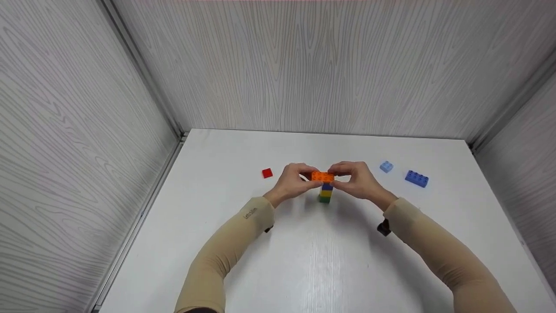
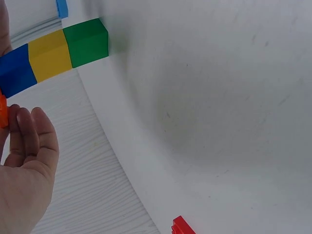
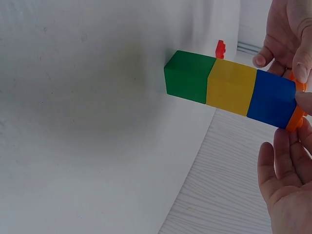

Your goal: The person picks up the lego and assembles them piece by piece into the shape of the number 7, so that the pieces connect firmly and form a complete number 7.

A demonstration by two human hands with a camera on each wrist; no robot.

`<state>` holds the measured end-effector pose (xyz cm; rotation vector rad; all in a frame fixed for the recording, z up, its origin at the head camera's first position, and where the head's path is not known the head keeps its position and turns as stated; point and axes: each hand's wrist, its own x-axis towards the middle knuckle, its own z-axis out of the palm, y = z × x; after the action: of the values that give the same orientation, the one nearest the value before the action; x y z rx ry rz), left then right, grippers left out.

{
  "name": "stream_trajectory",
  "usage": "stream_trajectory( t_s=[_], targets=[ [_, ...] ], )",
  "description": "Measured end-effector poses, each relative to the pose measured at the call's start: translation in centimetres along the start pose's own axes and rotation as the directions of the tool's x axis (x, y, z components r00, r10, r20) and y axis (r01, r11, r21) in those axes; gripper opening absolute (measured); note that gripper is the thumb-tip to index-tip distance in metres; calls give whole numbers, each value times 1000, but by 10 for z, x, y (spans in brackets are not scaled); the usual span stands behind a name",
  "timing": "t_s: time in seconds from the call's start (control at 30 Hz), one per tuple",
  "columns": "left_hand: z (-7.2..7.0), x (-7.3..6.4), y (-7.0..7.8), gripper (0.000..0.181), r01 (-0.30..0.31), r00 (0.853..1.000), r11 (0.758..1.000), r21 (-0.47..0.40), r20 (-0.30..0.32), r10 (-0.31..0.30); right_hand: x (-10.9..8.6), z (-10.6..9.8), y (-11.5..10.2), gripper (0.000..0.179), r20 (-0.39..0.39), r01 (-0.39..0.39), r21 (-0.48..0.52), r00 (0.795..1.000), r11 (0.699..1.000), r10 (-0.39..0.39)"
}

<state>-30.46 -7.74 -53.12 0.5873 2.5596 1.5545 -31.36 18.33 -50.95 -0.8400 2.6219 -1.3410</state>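
Note:
A tower of bricks stands upright on the white table: green [image 3: 187, 78] at the bottom, yellow [image 3: 231, 87] above it, blue [image 3: 273, 100] higher up. Across its top lies a longer orange brick [image 1: 322, 176], studs up, reaching past the blue one toward the left. My left hand [image 1: 297, 179] pinches the orange brick's left end between thumb and fingers. At the opposite end my right hand [image 1: 358, 179] pinches it too. In the left wrist view, the orange brick is cut off by the frame's edge.
A small red brick [image 1: 267, 173] lies left of the hands. Off to the right are a small light blue brick [image 1: 386, 166] and a longer blue brick [image 1: 417, 178]. Wood-grain panels [image 1: 304, 65] enclose the table [image 1: 278, 269] at the back and both sides.

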Motion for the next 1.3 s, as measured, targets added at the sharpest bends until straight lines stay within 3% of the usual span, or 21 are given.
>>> stream_trajectory(
  t_s=[0.27,0.53,0.73,1.03,1.3],
  targets=[
    [-1,1,-1,29,-52,999,999,-13,3,53,2,-1,4,29,-10,25,22,1000,999,-25],
    [-1,1,-2,30,-17,1000,999,-29,16,18,5,-3,11,31,21,-7,107,1000,994,5],
    [0,1,0,32,1,1000,1000,-24,20,-1,4,-3,14,29,25,-1,112,1000,994,-2],
    [0,1,0,35,-25,999,1000,-7,26,25,0,1,18,30,-5,11,154,1000,988,-10],
    [-6,-4,-2,41,13,1000,1000,9,22,-13,1,4,12,28,-8,12,143,1000,990,-11]
  ],
)
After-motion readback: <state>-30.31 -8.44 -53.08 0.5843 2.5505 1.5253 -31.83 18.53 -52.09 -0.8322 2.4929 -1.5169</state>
